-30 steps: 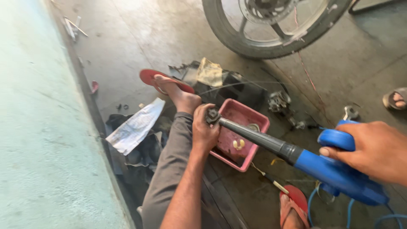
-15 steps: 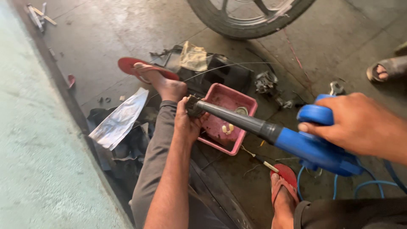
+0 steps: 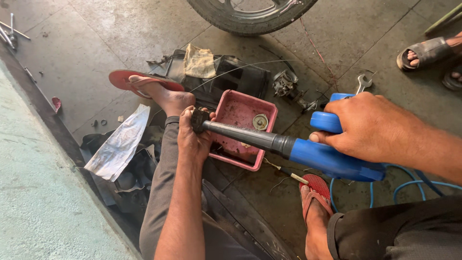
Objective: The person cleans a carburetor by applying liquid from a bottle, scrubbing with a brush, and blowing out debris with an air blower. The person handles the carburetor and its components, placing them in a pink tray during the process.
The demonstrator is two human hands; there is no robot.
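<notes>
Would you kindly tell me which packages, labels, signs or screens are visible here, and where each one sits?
Crumpled wrapper: on the floor left of the person's shin, flattened, silvery white with faint print.
No signs, screens or other labels visible.

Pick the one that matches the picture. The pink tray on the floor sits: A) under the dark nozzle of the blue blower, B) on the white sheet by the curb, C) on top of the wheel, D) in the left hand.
A: the dark nozzle of the blue blower crosses above the pink tray, which rests on the floor beside the left hand.
</notes>
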